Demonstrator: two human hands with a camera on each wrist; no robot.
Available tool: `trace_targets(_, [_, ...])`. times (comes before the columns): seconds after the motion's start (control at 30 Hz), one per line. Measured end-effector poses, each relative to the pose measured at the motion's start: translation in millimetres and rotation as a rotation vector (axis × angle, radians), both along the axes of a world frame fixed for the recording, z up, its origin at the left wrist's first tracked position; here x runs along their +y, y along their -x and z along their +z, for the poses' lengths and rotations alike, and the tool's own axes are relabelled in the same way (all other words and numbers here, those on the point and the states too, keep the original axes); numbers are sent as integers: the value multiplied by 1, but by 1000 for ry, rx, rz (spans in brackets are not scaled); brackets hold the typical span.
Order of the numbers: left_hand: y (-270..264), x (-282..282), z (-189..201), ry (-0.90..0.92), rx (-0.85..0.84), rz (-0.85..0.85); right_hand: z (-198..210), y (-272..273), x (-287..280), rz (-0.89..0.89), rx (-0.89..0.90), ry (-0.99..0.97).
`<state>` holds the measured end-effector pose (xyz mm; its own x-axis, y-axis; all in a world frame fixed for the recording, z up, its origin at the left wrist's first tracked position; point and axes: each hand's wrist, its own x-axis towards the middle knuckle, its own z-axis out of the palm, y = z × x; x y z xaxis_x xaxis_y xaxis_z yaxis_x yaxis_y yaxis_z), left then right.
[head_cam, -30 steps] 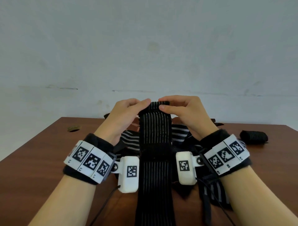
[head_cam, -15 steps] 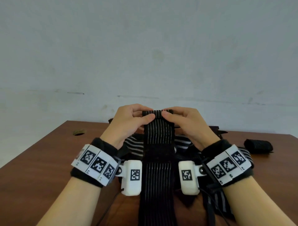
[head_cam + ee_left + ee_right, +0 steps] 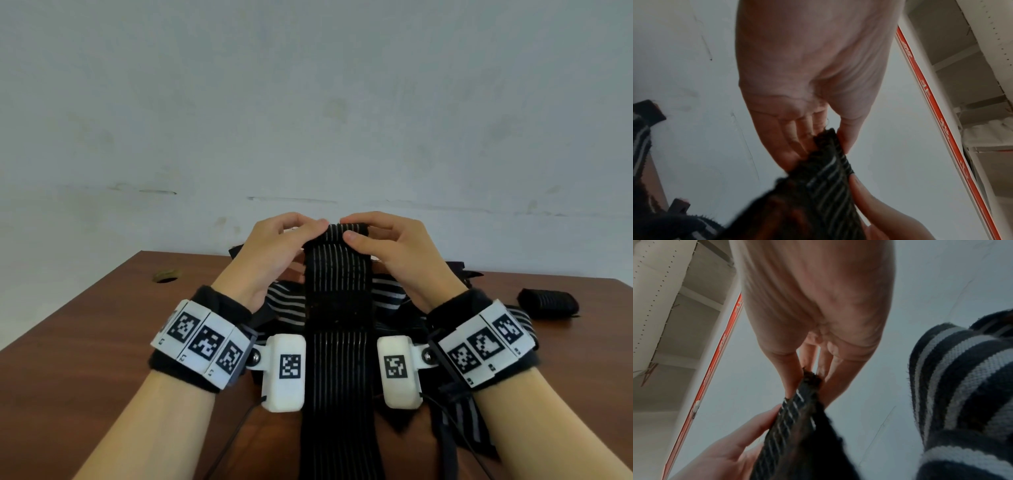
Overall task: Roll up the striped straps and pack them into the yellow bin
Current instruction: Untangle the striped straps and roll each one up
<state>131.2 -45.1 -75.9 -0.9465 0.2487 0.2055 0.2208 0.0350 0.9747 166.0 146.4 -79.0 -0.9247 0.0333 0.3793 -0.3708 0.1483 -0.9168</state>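
Observation:
A black strap with thin white stripes [image 3: 337, 274] runs from the front of the table up to my two hands, raised above the tabletop. Its far end is folded over into a small roll [image 3: 346, 229]. My left hand [image 3: 274, 250] pinches the roll's left edge between thumb and fingers [image 3: 838, 142]. My right hand [image 3: 394, 246] pinches the right edge the same way [image 3: 807, 379]. More striped straps [image 3: 287, 301] lie heaped on the table under my hands. The yellow bin is not in view.
A rolled-up black strap [image 3: 548, 303] lies on the brown wooden table [image 3: 85, 335] at the far right. A round cable hole [image 3: 166, 275] sits near the table's far left corner. A pale wall stands behind the table.
Both hands have turned the strap's far end over into a tighter roll. The hands stayed together at the same place over the table.

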Motion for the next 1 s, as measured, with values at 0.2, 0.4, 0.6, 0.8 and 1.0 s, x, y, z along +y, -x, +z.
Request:
trace_targets(0.2, [0, -1, 0, -47, 70, 11, 1, -2, -4, 42, -149, 51])
trace_targets(0.4, [3, -3, -1, -50, 61, -1, 0, 0, -3, -4, -45, 51])
trace_targets(0.6, [-2, -1, 1, 6, -21, -50, 2, -3, 0, 22, 7, 83])
trace_targets(0.8, [-1, 0, 0, -21, 37, -45, 1, -2, -2, -13, 18, 47])
trace_targets(1.0, [4, -2, -5, -73, 63, 16, 6, -4, -9, -149, 159, -74])
